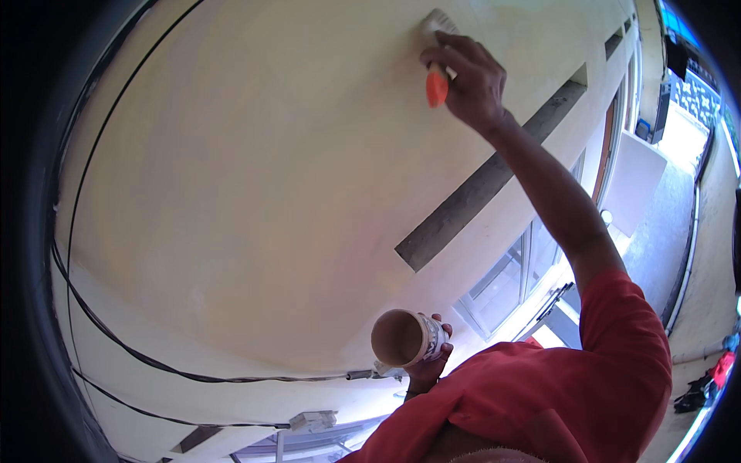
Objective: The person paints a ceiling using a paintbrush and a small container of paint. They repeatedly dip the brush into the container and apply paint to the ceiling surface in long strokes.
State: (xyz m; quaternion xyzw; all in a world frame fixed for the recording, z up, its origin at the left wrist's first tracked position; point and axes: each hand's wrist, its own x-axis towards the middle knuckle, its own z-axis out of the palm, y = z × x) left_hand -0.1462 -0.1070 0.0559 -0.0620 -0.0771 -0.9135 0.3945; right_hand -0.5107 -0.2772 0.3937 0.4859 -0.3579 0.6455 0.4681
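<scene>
My right hand (477,83) reaches far up, closed around a paintbrush (437,89) with an orange handle end. The brush's pale bristles lie at or very near the cream wall (255,170); exact contact is hard to make out. Low in the view, my left hand (426,372) is wrapped round the side of a round pot (434,338) with a printed outside. Its open mouth faces me, and the inside looks greyish beige. How much paint it holds cannot be told.
A long grey recess (494,174) cuts the wall beside my right forearm. Black cables (154,361) run along the left and bottom to a small pale box (312,420). Windows (502,278) sit below the recess. A narrow passage (656,239) with a pipe lies at right.
</scene>
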